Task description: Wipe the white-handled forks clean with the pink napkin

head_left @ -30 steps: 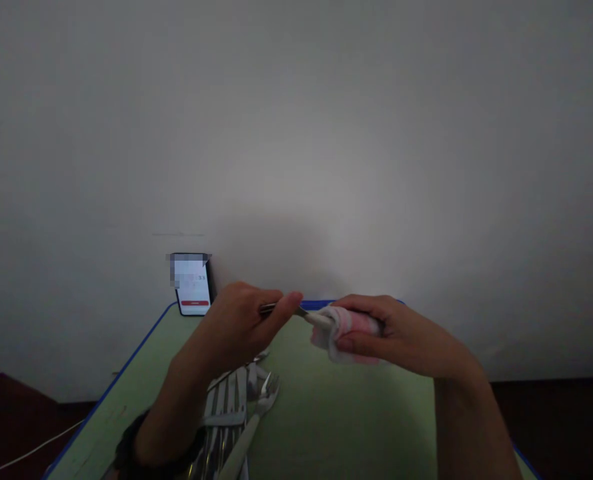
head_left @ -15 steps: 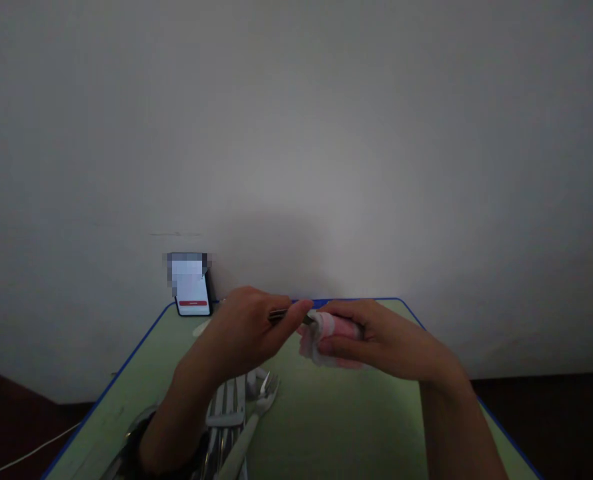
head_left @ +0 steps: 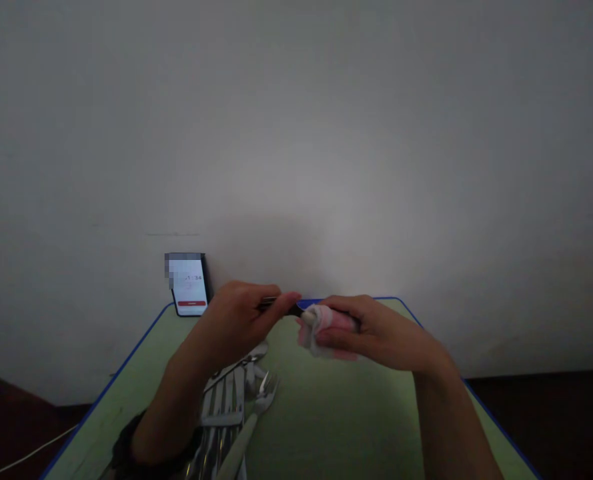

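My left hand is closed around the dark, shiny handle of a spoon, thumb laid along the top. The spoon's head points right and is partly hidden in a pink and white cloth. That cloth is folded in my right hand, whose fingers and thumb pinch it from both sides around the spoon's end. Both hands are held above the far part of the table. Below my left forearm lies a pile of cutlery, with a fork at its right side.
A phone with a lit screen leans against the wall at the back left. The green table has a blue edge. Several metal utensils lie beside and under my left forearm. A white cable runs over the floor at left.
My left hand has shifted slightly left with the spoon, drawing it partway out of the cloth, so more of its neck and head shows. My right hand has hardly moved.
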Tool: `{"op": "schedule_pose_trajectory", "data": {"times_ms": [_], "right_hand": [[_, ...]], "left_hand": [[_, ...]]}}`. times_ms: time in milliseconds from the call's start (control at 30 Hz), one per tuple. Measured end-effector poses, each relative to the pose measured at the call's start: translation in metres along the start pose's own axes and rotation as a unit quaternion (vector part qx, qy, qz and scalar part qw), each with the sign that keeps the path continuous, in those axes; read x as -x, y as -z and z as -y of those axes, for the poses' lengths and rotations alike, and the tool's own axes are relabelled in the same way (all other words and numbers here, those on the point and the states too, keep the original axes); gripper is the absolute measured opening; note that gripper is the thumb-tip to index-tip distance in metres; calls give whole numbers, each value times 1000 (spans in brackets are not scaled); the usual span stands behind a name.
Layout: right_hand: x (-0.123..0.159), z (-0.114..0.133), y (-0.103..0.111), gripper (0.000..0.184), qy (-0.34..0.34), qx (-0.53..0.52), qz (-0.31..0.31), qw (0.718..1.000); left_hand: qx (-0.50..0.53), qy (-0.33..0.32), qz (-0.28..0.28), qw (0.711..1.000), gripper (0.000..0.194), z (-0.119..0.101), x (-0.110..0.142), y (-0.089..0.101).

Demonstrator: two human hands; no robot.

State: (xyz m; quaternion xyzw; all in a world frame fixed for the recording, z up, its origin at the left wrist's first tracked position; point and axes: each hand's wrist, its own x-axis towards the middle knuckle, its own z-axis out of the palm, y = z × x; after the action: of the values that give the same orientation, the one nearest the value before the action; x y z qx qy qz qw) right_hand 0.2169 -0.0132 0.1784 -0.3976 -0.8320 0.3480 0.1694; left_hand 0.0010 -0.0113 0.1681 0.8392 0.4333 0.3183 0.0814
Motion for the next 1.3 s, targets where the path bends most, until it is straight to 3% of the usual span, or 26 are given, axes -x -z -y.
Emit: {"op": "schedule_pose_trajectory", "data": {"times_ms": [400,633,767,867,1067,1167,1300], "right_hand": [[3,-7,-1,31,12,-16,-51,999],[1,-5,-1,33,22,-13,-57,998],[1,-1,-2,33,19,-44,-88,995],[0,1,-3,33,30,-74,-101,992],[0,-1,-3,37,49,-98,-64,992],[-1,-3,-3,39,34,-93,-54,994],[1,-8,-1,39,25,-75,-52,996]], "left_hand": [[-1,27,-98,995,47,-1,1,-4],[37,42,-88,995,45,-1,1,-3],[222,76,-59,970,27,0,2,-6],[346,74,-34,935,32,-1,3,-8],[297,34,35,954,24,1,3,-5],[266,12,24,964,29,2,1,-4],[271,39,-18,962,14,4,1,-5]]}}
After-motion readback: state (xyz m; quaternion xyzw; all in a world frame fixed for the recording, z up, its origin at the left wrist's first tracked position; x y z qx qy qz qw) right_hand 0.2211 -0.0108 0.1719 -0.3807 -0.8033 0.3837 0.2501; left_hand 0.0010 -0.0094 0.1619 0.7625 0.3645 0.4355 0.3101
